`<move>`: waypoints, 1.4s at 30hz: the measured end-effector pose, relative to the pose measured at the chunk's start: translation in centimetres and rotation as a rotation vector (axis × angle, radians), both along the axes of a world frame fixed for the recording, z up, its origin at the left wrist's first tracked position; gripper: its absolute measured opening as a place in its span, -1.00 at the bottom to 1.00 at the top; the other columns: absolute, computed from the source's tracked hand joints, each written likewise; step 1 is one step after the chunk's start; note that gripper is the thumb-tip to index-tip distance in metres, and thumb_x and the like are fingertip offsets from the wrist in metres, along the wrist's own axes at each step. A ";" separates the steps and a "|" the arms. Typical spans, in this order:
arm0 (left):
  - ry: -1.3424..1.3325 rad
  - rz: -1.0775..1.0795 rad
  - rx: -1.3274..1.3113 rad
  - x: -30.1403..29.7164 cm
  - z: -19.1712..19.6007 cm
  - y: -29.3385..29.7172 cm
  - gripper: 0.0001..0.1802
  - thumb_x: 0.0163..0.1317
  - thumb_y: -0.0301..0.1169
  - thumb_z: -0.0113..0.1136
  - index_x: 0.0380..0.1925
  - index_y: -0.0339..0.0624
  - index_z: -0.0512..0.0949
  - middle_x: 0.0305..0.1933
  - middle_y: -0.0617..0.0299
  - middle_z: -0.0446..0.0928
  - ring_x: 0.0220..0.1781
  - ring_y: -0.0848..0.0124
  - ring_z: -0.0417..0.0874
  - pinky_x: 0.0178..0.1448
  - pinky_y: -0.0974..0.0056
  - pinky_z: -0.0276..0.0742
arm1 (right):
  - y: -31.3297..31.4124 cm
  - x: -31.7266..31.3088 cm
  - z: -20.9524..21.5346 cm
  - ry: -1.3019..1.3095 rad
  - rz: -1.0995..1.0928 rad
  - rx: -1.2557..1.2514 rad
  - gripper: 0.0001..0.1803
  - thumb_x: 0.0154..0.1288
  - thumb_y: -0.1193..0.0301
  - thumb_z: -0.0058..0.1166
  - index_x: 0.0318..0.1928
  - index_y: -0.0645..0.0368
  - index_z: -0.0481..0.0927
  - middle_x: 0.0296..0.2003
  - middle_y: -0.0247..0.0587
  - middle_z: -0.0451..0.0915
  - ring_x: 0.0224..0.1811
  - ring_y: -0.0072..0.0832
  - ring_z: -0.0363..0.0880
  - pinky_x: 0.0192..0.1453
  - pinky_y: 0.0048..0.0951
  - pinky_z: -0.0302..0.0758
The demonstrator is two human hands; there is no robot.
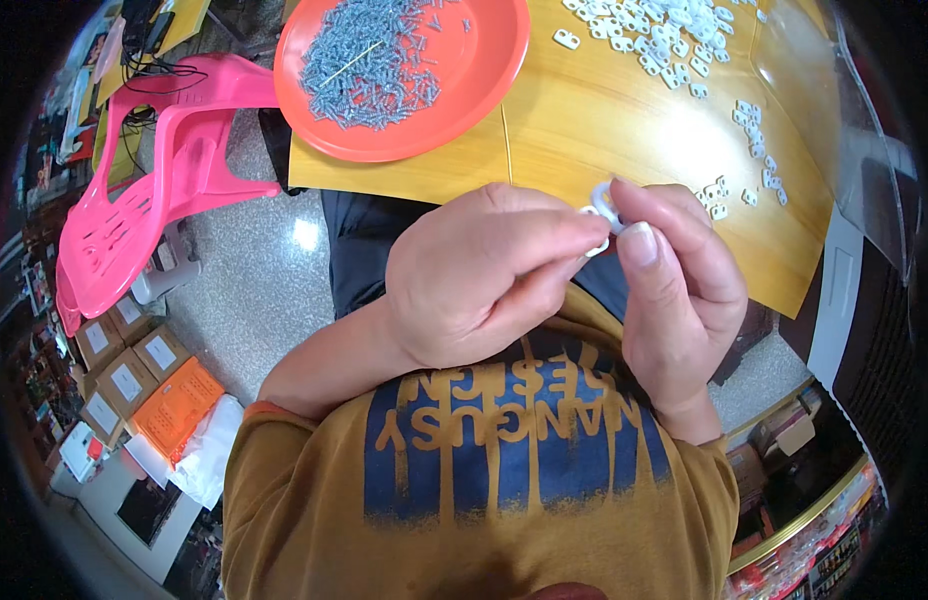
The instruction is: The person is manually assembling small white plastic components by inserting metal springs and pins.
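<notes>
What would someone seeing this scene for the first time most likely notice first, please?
Probably the two hands meeting at the centre: the left hand and the right hand pinch a small white plastic clip between their fingertips. Behind them, at the top, an orange plate heaped with small grey screws sits on the wooden table, with loose white clips scattered to its right. A bright pink plastic chair stands out at the left.

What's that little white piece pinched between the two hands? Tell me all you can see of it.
The small white clip looks like moulded plastic with a rounded loop. It is held above the lap, just off the wooden table's near edge, pinched between the left hand and right hand. The fingers hide most of it.
</notes>
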State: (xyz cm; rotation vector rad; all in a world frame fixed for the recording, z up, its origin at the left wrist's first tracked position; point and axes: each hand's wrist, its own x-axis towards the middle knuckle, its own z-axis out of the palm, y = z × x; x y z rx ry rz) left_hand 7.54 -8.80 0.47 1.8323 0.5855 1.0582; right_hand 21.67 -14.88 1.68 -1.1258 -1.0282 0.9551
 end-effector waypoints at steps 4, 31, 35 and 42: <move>0.001 -0.013 0.079 -0.1 -0.4 -0.2 -0.63 -0.24 -0.75 0.17 -0.32 -0.24 0.52 -0.44 0.20 0.50 -0.50 0.39 0.54 -0.50 0.43 0.44 | -0.3 -0.2 0.4 0.022 -0.003 -0.066 -0.78 0.16 0.57 -0.06 -0.16 0.39 0.48 -0.26 -0.11 0.47 -0.21 -0.49 0.41 -0.06 -0.54 0.31; 0.023 0.115 0.742 -0.8 -1.3 1.1 -0.74 -0.21 -0.47 0.23 -0.39 -0.16 0.53 -0.29 0.24 0.50 -0.48 0.48 0.45 -0.43 0.39 0.29 | -0.4 -0.7 0.1 -0.134 -0.047 0.005 -0.79 0.17 0.58 -0.07 -0.17 0.38 0.48 -0.30 -0.13 0.45 -0.27 -0.52 0.41 -0.16 -0.58 0.36; 0.021 0.166 0.717 -0.7 -1.3 0.7 -0.76 -0.20 -0.45 0.23 -0.41 -0.11 0.53 -0.27 0.27 0.50 -0.48 0.48 0.44 -0.37 0.41 0.30 | -0.3 -0.6 0.0 -0.167 -0.035 0.017 -0.80 0.18 0.58 -0.08 -0.17 0.38 0.48 -0.30 -0.14 0.45 -0.30 -0.54 0.41 -0.22 -0.60 0.38; -0.004 0.210 0.717 -0.6 -1.5 0.4 -0.74 -0.20 -0.47 0.24 -0.39 -0.11 0.53 -0.29 0.27 0.49 -0.50 0.49 0.45 -0.36 0.41 0.31 | -0.5 -0.8 0.7 -0.108 -0.016 -0.047 -0.80 0.18 0.56 -0.07 -0.18 0.38 0.48 -0.31 -0.14 0.45 -0.32 -0.55 0.41 -0.23 -0.60 0.38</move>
